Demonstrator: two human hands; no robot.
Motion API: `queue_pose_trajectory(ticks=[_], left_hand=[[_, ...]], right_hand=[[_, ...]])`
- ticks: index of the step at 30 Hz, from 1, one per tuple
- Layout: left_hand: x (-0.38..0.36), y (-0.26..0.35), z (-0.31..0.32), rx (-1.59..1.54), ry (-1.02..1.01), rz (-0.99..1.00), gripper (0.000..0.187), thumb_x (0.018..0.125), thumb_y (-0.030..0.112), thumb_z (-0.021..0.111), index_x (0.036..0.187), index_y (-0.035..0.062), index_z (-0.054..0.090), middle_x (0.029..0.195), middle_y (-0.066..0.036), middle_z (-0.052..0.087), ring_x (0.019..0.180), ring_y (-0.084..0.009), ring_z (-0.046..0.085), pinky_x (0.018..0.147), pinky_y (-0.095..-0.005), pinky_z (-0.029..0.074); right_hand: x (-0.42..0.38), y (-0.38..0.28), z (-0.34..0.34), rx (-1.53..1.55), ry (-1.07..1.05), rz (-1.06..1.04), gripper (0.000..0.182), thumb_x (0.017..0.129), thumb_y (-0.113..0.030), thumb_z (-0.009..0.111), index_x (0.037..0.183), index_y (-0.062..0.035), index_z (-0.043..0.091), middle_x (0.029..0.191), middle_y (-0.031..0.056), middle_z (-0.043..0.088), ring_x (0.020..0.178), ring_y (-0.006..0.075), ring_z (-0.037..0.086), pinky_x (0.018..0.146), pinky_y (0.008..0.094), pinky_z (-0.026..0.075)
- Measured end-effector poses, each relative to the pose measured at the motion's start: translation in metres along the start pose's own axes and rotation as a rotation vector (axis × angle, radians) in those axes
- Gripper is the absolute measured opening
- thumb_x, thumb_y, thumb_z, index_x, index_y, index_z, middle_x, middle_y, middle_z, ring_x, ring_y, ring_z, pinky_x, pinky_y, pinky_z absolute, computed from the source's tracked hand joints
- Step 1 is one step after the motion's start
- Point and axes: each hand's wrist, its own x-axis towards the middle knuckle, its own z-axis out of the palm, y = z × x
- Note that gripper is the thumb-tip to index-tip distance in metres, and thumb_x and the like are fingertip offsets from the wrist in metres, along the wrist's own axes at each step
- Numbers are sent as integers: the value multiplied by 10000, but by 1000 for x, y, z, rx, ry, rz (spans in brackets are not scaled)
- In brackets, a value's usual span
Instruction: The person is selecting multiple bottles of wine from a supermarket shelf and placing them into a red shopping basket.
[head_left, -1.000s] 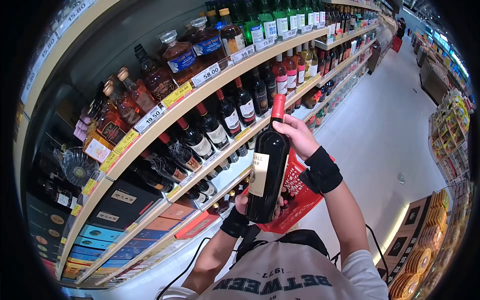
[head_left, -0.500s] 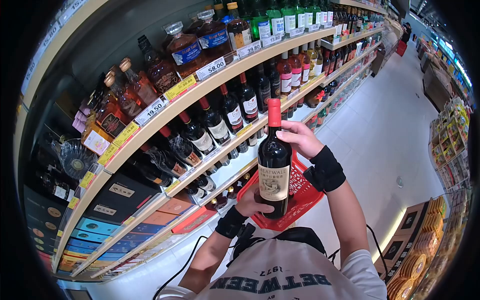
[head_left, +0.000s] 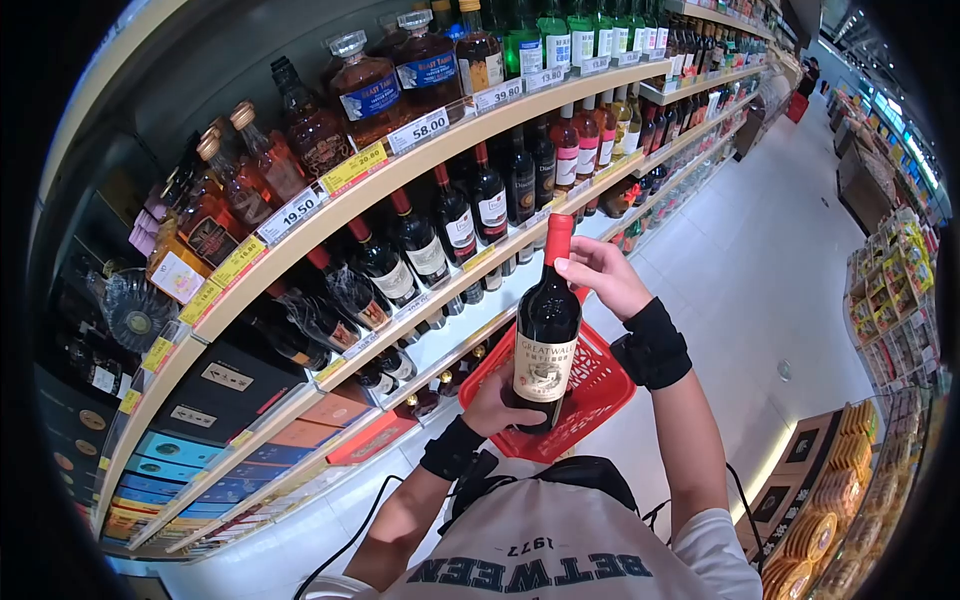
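A dark wine bottle [head_left: 548, 318] with a red capsule and a cream label is held up in front of me, neck pointing away and slightly right. Near its base, my left hand [head_left: 497, 402] is closed round the glass, thumb across the lower label. My right hand [head_left: 608, 280] holds the neck just below the red capsule, with the thumb in front and some fingers hidden behind. Beneath the bottle is a red plastic basket [head_left: 612, 385] with perforated sides, partly covered by the bottle and my hands.
Curved shelves [head_left: 400, 150] of bottles with price tags run along the left. Boxed goods [head_left: 180, 450] fill the lower left. A tiled aisle [head_left: 740, 240] stretches away on the right, with a snack rack [head_left: 890, 290] and stacked packaged goods [head_left: 825, 510] beside it. Far off stands a person [head_left: 808, 75].
The bottle's neck has tipped a little to the right and down in view, both hands still on it. The shelves have shifted slightly left as my head turned.
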Motion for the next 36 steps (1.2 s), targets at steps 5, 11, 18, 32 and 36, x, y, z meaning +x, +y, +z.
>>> queue_pose_trajectory(ticks=[5,11,18,32,36], left_hand=[[-1,-12,-2,79,44,16,973,652,48,907,1481,34,397,1353,-78,600,1250,-194,580,1100,-374,434],[0,-36,-5,200,139,67,917,612,84,928,1395,20,456,1276,-93,611,1219,-212,575,1098,-377,414],[-3,-48,-13,380,190,27,937,596,93,937,1381,18,430,1244,-111,605,1183,-216,590,1062,-366,441],[13,-81,-72,795,117,-156,993,562,177,971,1385,31,434,1317,-160,595,1239,-240,587,1084,-365,449],[4,-123,-85,727,87,-146,973,579,183,958,1388,37,436,1320,-164,592,1245,-250,586,1083,-363,449]], right_hand=[[-4,4,0,-109,38,75,517,895,-390,766,1228,-24,620,979,-7,663,791,52,574,749,231,470],[-10,7,-4,-264,-19,131,502,867,-408,791,1172,-33,652,971,25,674,805,87,607,716,262,498],[-32,16,-11,-255,-188,175,355,829,-311,841,977,-5,736,898,66,730,809,128,666,757,308,540],[-59,121,8,-328,10,172,364,776,-256,874,988,-21,695,879,56,708,897,180,685,881,330,539],[-83,157,2,-489,134,-59,397,790,-237,876,1043,-46,636,825,49,675,717,141,670,659,291,566]])
